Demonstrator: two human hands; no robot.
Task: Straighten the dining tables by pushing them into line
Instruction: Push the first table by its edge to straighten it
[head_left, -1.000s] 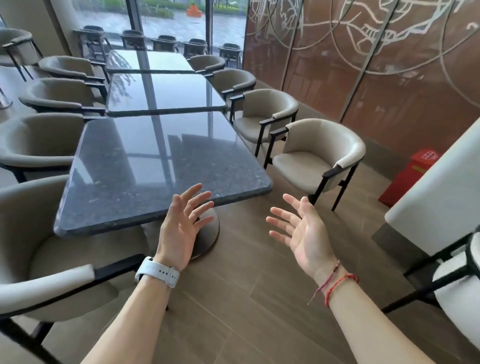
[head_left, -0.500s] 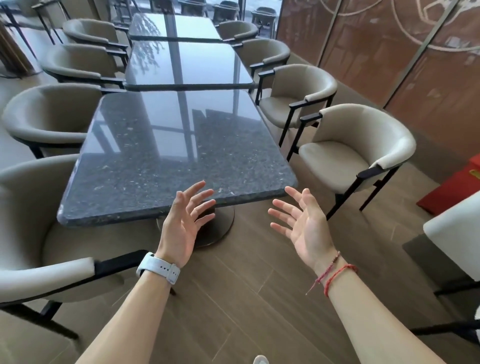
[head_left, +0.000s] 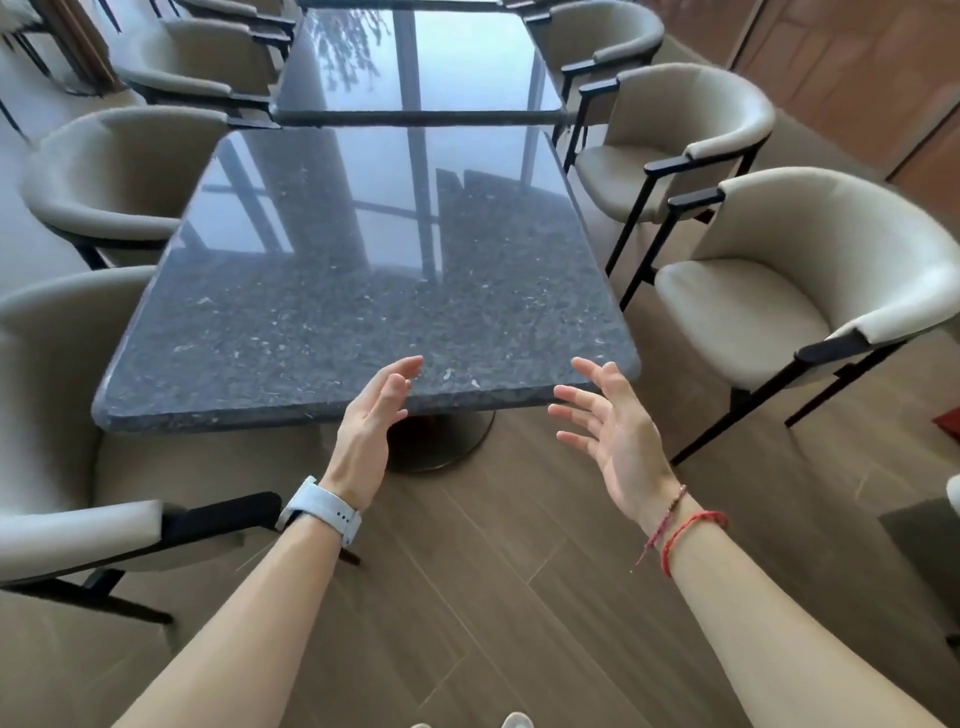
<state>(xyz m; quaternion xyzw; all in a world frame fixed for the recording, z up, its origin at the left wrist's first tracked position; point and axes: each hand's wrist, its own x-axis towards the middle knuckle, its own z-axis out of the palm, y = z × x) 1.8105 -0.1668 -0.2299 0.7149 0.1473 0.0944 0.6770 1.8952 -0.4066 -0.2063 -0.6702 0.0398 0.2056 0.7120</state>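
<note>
hands: left hand (head_left: 371, 410) and right hand (head_left: 608, 421) spread, fingers loose, holding nothing, at near edge of dark granite table (head_left: 363, 270); contact unclear. second table (head_left: 415, 62) sits just beyond its far edge.

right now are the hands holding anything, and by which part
Nothing is held: left hand and right hand are both open near the dark table's front edge.

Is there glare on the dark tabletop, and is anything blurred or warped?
Head view: the near table mirrors bright window light across its far half, hiding the speckle there; the far table is nearly all reflection. Head view: wide-angle bending curves the right chair and the frame edges, the top right corner looks smeared, while the left hand and right hand look fairly sharp.
</note>
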